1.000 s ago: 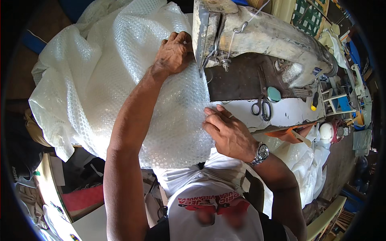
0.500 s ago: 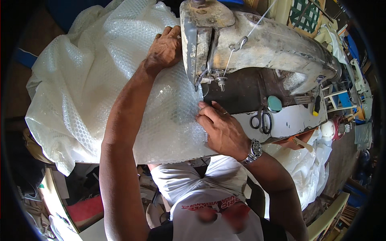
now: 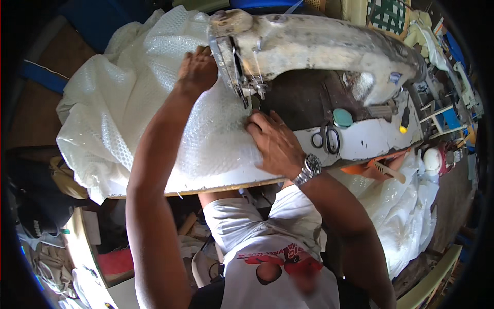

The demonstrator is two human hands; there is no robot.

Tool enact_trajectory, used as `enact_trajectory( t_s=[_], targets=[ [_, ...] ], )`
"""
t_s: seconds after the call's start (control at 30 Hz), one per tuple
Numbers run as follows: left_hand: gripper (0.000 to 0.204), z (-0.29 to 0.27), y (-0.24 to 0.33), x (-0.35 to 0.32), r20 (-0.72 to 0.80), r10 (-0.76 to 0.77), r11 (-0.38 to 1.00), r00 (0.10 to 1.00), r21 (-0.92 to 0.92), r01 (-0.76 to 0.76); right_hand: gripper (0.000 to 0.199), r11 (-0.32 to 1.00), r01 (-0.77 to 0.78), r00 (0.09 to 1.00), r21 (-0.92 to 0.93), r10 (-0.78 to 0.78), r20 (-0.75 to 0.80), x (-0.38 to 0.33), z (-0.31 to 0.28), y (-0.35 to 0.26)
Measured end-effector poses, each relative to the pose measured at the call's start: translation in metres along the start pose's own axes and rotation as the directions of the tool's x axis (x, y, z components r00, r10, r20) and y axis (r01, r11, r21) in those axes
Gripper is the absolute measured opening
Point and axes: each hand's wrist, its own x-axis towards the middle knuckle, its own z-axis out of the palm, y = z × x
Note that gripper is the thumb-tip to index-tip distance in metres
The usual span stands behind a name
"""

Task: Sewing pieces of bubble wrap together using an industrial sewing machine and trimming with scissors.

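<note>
A large sheet of clear bubble wrap (image 3: pixel 123 87) is bunched over the left of the white sewing table (image 3: pixel 226 177). Its right edge runs under the needle area of a worn sewing machine (image 3: pixel 329 41). Behind the needle, beside the machine's head, my left hand (image 3: pixel 198 69) is closed on the wrap, its fingertips partly hidden. Just in front of the needle, my right hand (image 3: pixel 275 144) has its fingers curled on the wrap's edge. A metal watch (image 3: pixel 310 168) is on that wrist.
Black-handled scissors (image 3: pixel 329 139) lie right of my right hand, beside a round green object (image 3: pixel 342 118). Farther right is a yellow-and-black screwdriver (image 3: pixel 405 121). White plastic sheeting (image 3: pixel 396 211) hangs below the table's right side. Wooden pieces and cloth crowd the lower left.
The bubble wrap has shifted away from me, baring a strip of white tabletop along the front edge. My right hand has moved farther forward toward the needle. The view has shifted somewhat.
</note>
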Motion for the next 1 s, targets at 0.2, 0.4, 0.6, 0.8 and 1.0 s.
enact_trajectory(
  t_s=[0.2,0.4,0.6,0.8,1.0],
  targets=[
    [0.078,-0.182,0.107,-0.131,0.201,0.186,0.829,0.962,-0.557,-0.044,0.038,0.997,-0.033,0.942,0.064,0.052,-0.331,-0.019,0.005,0.016],
    [0.025,-0.165,0.116,-0.137,0.315,-0.155,0.642,0.937,-0.689,0.337,0.039,0.953,-0.101,0.963,0.285,0.166,-0.214,-0.037,-0.001,0.01],
    [0.03,-0.179,0.113,-0.139,0.278,-0.205,0.559,0.938,-0.754,0.345,0.04,0.999,0.009,0.927,0.047,0.01,-0.376,-0.106,-0.013,-0.057],
    [0.027,-0.183,0.129,-0.142,0.264,-0.053,0.668,0.963,-0.707,0.231,0.068,0.981,0.022,0.995,-0.194,-0.041,-0.096,-0.063,0.067,-0.113],
    [0.038,-0.161,0.152,-0.156,0.151,0.177,0.739,0.973,-0.673,-0.031,0.033,0.983,-0.117,0.969,0.139,0.144,-0.199,-0.031,0.11,-0.144]
  ],
)
